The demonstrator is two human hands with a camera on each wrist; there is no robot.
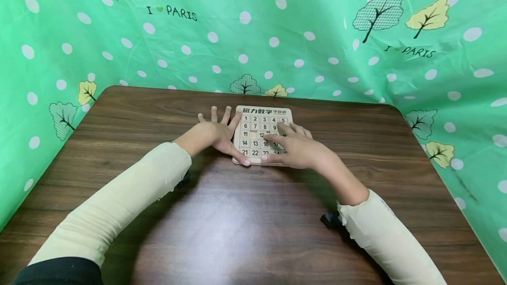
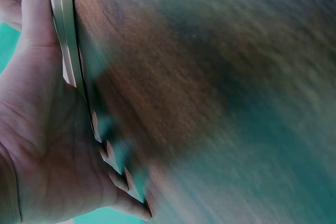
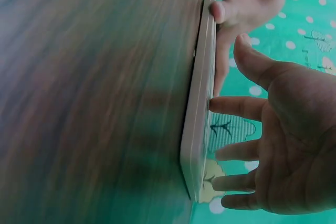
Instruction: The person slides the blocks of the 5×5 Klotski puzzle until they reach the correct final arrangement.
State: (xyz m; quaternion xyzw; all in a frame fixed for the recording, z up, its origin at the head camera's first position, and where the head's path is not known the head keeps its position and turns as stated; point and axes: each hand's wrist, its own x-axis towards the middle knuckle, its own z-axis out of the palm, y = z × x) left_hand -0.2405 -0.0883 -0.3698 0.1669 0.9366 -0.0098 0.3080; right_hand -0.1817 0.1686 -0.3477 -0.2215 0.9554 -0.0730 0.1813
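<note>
A pale wooden sliding number puzzle (image 1: 264, 110) lies flat on the table, with Chinese lettering along its top and rows of numbered tiles. One bare slot (image 1: 253, 134) shows between tiles 11 and 12. My left hand (image 1: 222, 133) is spread at the puzzle's left side, its thumb on the lower edge and its index finger at the upper left corner. My right hand (image 1: 299, 149) hovers over the right side, covering several tiles. Its index fingertip touches tile 12 (image 1: 261, 135). In the right wrist view that finger meets the puzzle's face (image 3: 198, 103) while the others stay extended.
The dark wood-grain table (image 1: 222, 232) stands against a green dotted cloth (image 1: 257, 34) printed with trees. Pale sleeves (image 1: 119, 201) cover both forearms, and a black object (image 1: 332, 219) sits under the right one.
</note>
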